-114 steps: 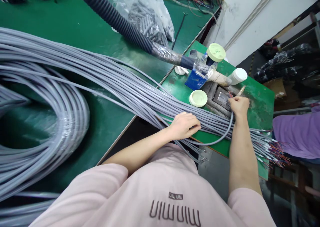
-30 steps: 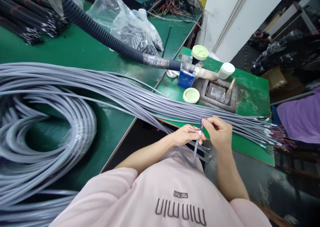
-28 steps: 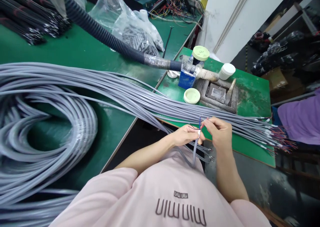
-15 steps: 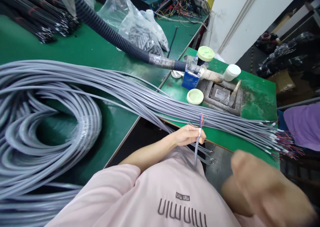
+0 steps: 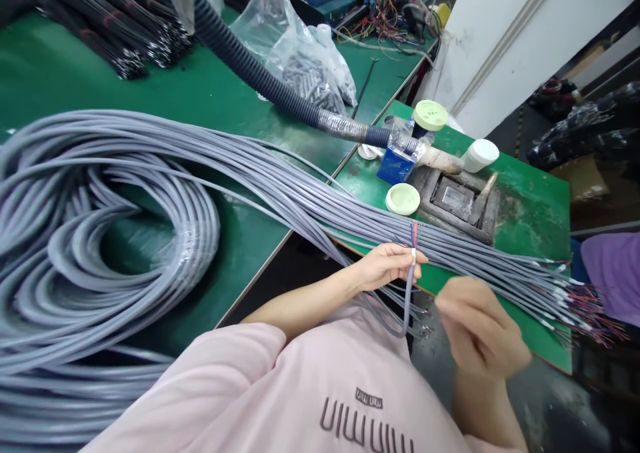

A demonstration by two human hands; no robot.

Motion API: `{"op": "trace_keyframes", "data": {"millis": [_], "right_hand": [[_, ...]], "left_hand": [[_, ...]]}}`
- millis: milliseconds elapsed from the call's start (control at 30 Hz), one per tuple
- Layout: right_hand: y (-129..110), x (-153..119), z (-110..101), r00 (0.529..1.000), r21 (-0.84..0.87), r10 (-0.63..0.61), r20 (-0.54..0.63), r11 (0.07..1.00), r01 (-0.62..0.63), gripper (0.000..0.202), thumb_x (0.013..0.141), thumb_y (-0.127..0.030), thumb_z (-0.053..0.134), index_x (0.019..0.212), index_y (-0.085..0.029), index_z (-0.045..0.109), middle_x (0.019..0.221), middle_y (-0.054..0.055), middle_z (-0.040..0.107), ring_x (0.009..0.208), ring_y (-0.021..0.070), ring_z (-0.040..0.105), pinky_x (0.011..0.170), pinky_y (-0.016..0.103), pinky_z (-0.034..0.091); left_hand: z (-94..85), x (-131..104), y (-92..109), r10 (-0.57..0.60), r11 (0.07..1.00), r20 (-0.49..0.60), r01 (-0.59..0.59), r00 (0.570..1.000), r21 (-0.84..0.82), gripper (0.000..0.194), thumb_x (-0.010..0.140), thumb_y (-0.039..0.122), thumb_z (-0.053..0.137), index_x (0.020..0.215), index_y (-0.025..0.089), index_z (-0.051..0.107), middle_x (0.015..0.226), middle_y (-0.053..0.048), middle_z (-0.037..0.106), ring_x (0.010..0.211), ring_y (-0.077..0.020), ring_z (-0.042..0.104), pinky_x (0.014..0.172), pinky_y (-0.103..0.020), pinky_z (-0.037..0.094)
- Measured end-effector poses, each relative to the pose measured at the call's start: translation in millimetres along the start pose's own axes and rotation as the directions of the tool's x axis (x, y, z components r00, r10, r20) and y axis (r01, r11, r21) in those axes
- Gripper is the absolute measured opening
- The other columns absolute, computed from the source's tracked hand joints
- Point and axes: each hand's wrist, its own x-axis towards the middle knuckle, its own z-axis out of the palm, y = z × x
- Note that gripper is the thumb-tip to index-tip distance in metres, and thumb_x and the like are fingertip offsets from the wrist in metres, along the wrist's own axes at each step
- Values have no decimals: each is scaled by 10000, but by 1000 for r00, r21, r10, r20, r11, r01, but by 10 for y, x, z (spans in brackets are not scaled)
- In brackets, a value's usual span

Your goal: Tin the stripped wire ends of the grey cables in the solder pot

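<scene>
My left hand (image 5: 393,266) is closed on a grey cable (image 5: 408,296) near its stripped end, thumb and fingers pinching it. Thin red, blue and other coloured wires (image 5: 415,234) fan upward from a white band just above the fingers. The cable curves down below the hand and loops back toward my shirt. Off to the right, apart from that cable, is my right hand (image 5: 483,330), slightly blurred, its fingers curled together; whatever they may hold is hidden. Behind my left hand lies a long bundle of grey cables (image 5: 310,196), with stripped wire ends at the right.
A large cable coil (image 5: 195,240) covers the left table. On the green bench stand a solder pot (image 5: 453,198) with a stick in it, a pale green lid (image 5: 403,199), a white tub (image 5: 481,155) and a blue box (image 5: 395,163). A black hose (image 5: 260,73) crosses above. A person's purple sleeve (image 5: 613,266) shows right.
My right hand has moved left and up, closer to my left hand, and is less blurred. My left hand keeps its grip on the cable. The whole view has shifted slightly.
</scene>
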Motion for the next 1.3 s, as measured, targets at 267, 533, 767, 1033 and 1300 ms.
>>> {"op": "trace_keyframes", "data": {"millis": [267,533,767,1033,1300], "right_hand": [[605,35,289,967,-263,-143,211,944,198,457,828,-186,667,1257,-332,606,1344,73,574,1268,301,500,1027,522,443],[937,615,105,988,-186,91,-128,976,-114,257,929,-260,508,1132,-250,665,1097,72,711,1044,252,661,936,470,519],[1203,1037,284,989,-268,140,-42,952,-146,218,935,-323,517,1001,-216,694,953,62,746,973,217,658,908,395,508],[1469,1142,447,985,-320,169,45,936,-146,235,939,-361,504,999,-232,692,954,41,742,962,201,648,905,361,478],[1564,1175,489,978,-358,178,105,925,-130,239,935,-381,508,979,-241,697,952,33,746,961,205,643,905,364,464]], "left_hand": [[169,-7,173,119,993,-122,-120,985,3,401,745,418,750,1005,119,684,717,-21,647,608,-85,590,608,-198,464],[26,-243,656,531,59,69,-119,845,991,335,891,385,574,1132,173,670,1156,-107,692,1123,-245,602,1036,-411,398],[-83,-271,754,434,-302,119,20,893,953,323,937,362,492,1174,187,624,1259,-80,649,1228,-221,548,1076,-395,332],[-109,-243,832,430,-297,119,16,895,955,277,944,346,477,1091,194,655,1143,-48,702,1082,-195,609,990,-356,349],[-162,-191,896,423,-273,117,4,898,962,275,945,364,476,1021,202,685,1059,-35,723,1032,-192,629,959,-343,374]]}}
